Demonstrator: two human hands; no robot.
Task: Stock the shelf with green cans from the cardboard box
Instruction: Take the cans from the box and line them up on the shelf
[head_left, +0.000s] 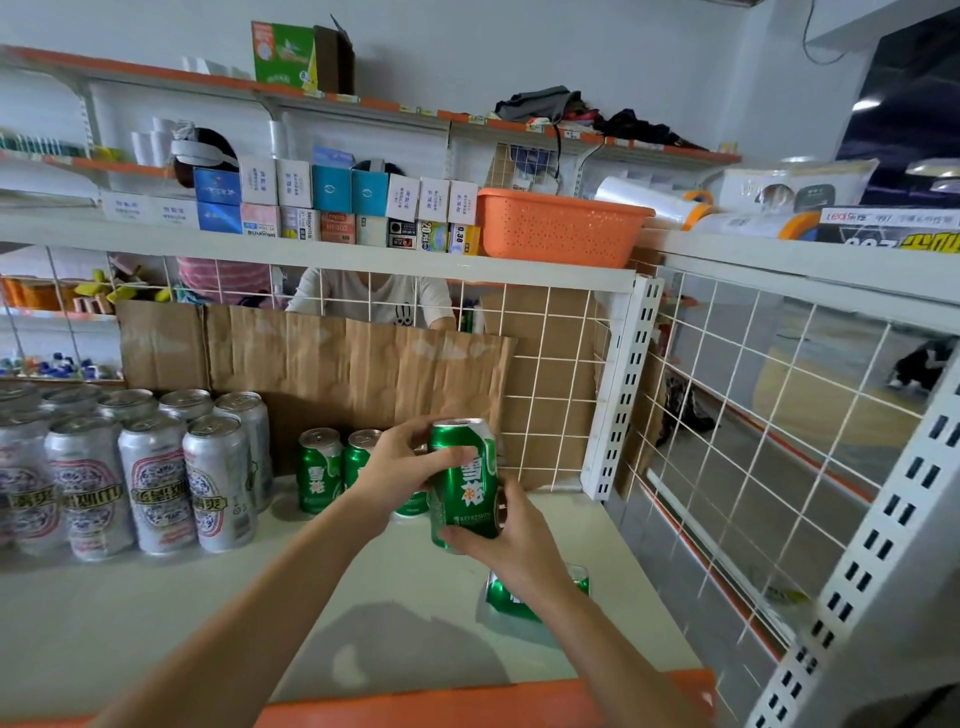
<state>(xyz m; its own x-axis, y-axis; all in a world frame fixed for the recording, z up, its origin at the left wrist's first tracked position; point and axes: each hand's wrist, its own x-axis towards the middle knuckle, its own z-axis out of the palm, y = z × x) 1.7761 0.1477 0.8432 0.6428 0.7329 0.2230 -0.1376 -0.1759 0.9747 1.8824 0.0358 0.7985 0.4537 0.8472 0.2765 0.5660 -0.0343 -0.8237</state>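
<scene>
In the middle of the frame, the left hand (402, 470) and right hand (514, 545) curl their fingers round one tall green metal can (467, 499) over the white shelf (156, 613).

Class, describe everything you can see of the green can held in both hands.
The shiny green metal drinks can, with a silver top rim and white characters on its side, is held roughly upright above the white shelf. The left hand grips its upper part, the right hand its base. No dents show.
</scene>
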